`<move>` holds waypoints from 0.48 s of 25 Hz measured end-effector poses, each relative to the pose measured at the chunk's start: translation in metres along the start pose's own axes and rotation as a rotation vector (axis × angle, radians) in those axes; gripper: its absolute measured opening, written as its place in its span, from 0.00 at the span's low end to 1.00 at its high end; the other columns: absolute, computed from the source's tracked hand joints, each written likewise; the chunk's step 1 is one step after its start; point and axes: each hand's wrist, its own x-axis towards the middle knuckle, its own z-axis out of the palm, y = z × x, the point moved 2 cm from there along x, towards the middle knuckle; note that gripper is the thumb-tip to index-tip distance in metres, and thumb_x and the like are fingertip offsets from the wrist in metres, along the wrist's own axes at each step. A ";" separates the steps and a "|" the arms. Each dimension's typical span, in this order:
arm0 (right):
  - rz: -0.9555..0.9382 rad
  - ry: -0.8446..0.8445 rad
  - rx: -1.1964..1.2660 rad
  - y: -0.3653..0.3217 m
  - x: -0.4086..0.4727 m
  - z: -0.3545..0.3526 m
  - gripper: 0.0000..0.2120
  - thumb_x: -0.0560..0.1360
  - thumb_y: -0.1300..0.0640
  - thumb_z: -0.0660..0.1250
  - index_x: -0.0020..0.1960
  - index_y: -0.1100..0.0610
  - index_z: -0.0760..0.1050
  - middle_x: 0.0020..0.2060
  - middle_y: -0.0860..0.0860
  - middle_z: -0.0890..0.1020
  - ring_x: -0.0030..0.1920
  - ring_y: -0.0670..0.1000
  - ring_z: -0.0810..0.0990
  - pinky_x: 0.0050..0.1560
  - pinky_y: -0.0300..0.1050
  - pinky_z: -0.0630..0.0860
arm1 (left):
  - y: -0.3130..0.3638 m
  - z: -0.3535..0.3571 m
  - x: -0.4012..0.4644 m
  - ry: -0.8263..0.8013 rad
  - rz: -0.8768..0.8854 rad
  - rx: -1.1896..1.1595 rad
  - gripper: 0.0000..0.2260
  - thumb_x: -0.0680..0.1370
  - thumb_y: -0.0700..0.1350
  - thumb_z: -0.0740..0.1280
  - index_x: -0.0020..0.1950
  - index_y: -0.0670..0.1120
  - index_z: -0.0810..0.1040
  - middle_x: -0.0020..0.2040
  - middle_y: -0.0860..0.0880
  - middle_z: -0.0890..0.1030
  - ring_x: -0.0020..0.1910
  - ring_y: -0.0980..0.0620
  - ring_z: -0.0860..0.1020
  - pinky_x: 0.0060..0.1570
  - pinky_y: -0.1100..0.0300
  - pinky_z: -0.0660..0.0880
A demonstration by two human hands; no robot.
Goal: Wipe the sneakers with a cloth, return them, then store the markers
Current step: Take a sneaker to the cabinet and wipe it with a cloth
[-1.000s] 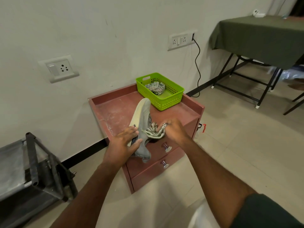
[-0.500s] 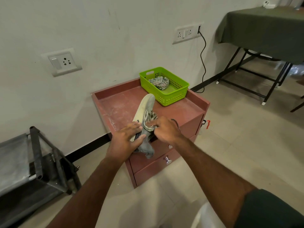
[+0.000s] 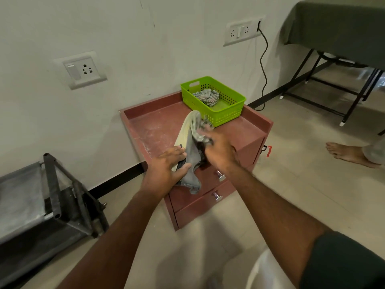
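One sneaker [image 3: 188, 142] gripped at heel by left hand [image 3: 166, 167]; right hand [image 3: 218, 148] clutching one cloth [image 3: 199, 130]. Second cloth [image 3: 207, 97] in green basket [image 3: 227, 113]. Two drawer knobs [image 3: 220, 175].

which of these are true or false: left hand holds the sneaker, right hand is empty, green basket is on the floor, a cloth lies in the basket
1. The left hand holds the sneaker. True.
2. The right hand is empty. False: it presses a striped cloth against the sneaker.
3. The green basket sits on the floor. False: it stands on the red cabinet.
4. Another cloth lies in the basket. True.
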 end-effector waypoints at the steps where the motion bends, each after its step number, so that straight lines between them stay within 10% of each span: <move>1: 0.007 -0.109 -0.036 -0.002 -0.004 0.010 0.24 0.76 0.71 0.60 0.67 0.53 0.79 0.71 0.49 0.74 0.71 0.46 0.71 0.68 0.38 0.70 | -0.001 0.000 0.000 0.011 -0.001 0.002 0.17 0.72 0.46 0.77 0.57 0.39 0.84 0.61 0.44 0.83 0.64 0.54 0.78 0.67 0.59 0.72; 6: 0.183 -0.023 -0.099 -0.005 -0.006 -0.008 0.19 0.66 0.66 0.58 0.37 0.52 0.86 0.33 0.47 0.85 0.37 0.47 0.80 0.37 0.39 0.77 | 0.004 -0.002 -0.001 0.002 -0.018 -0.015 0.17 0.72 0.47 0.75 0.58 0.39 0.84 0.61 0.44 0.82 0.65 0.53 0.77 0.68 0.55 0.72; 12: 0.274 0.052 0.046 0.006 -0.002 -0.007 0.19 0.58 0.61 0.54 0.37 0.59 0.83 0.34 0.60 0.84 0.37 0.62 0.83 0.39 0.61 0.82 | 0.031 0.006 0.002 -0.107 -0.093 0.357 0.30 0.67 0.61 0.77 0.59 0.42 0.79 0.62 0.43 0.79 0.62 0.44 0.77 0.58 0.49 0.76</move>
